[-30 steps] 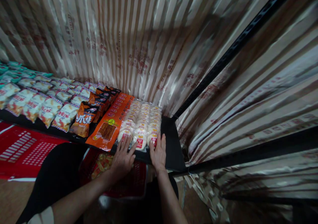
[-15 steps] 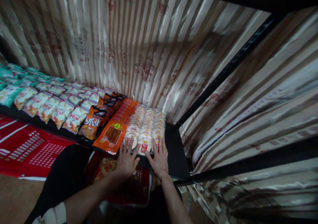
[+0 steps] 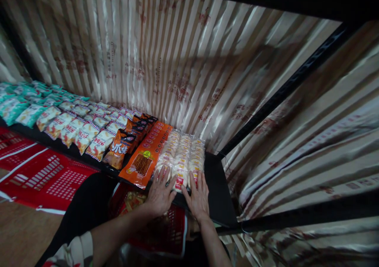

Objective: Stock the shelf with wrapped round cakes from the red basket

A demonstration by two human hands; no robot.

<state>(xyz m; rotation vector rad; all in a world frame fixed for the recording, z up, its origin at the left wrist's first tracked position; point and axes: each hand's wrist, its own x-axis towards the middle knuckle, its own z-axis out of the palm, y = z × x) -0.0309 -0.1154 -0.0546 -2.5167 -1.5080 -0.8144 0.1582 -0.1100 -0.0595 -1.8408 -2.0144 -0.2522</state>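
Rows of round white snacks in clear wrappers (image 3: pixel 181 162) lie on a black shelf (image 3: pixel 220 198). My left hand (image 3: pixel 160 194) rests with fingers spread on the front of the left row. On the front of the right row lies my right hand (image 3: pixel 197 196), its fingers stretched out and its thumb apart. The front middle pack, with a red label, shows between the two hands. Directly left of the rows is a flat orange snack bag (image 3: pixel 147 156) with brown sticks pictured on it.
Orange-and-black bags (image 3: pixel 118 148), white snack bags (image 3: pixel 100 143) and green bags (image 3: pixel 31 113) fill the shelf leftward. Red baskets (image 3: pixel 50 176) stand below, one (image 3: pixel 174 235) under my arms. A striped curtain (image 3: pixel 177 61) hangs behind. A black post (image 3: pixel 284 89) slants up at the right.
The view has shifted, so the shelf sits lower and farther right, and more green bags show at left. Both hands stay at the front of the white snacks, fingers still spread.
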